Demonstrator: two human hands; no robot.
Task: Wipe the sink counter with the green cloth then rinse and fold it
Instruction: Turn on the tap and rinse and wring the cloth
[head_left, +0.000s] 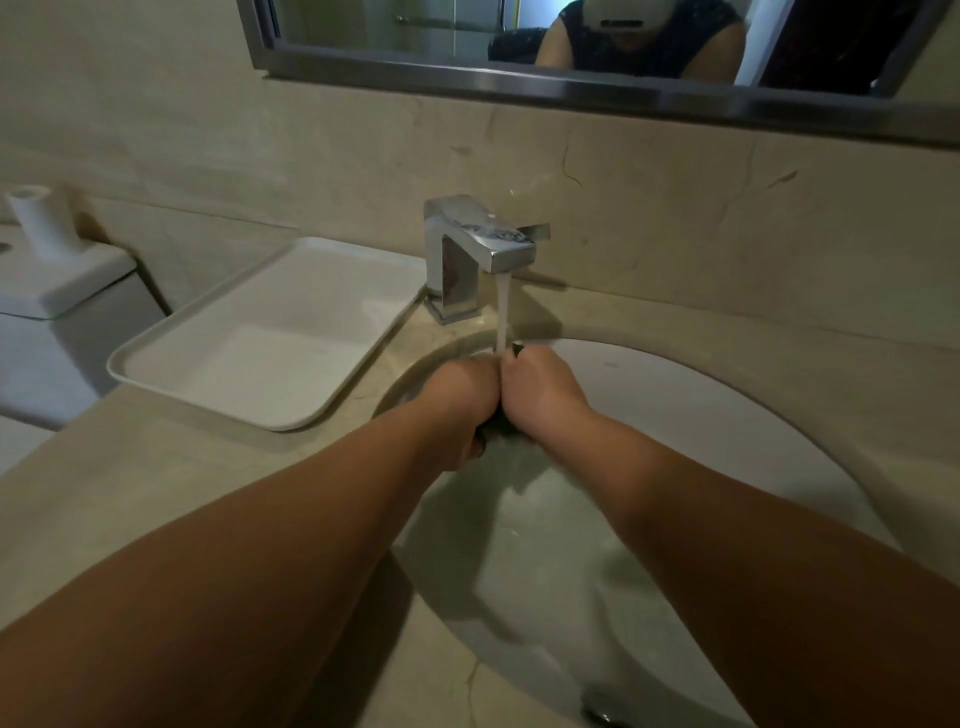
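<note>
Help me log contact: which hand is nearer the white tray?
The left hand; it grips the cloth on the white tray's side, while the right hand is farther away.

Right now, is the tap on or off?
On. Water pours from the tap onto the cloth bunched between the left hand and right hand.

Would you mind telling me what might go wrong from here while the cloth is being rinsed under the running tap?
1. The stream from the faucet lands right where the left hand meets the right hand, so it could splash onto the wiped counter.
2. The green cloth is bunched tight in both hands, so its inner folds may rinse poorly.
3. Splashes could also reach the white tray beside the basin.
</note>
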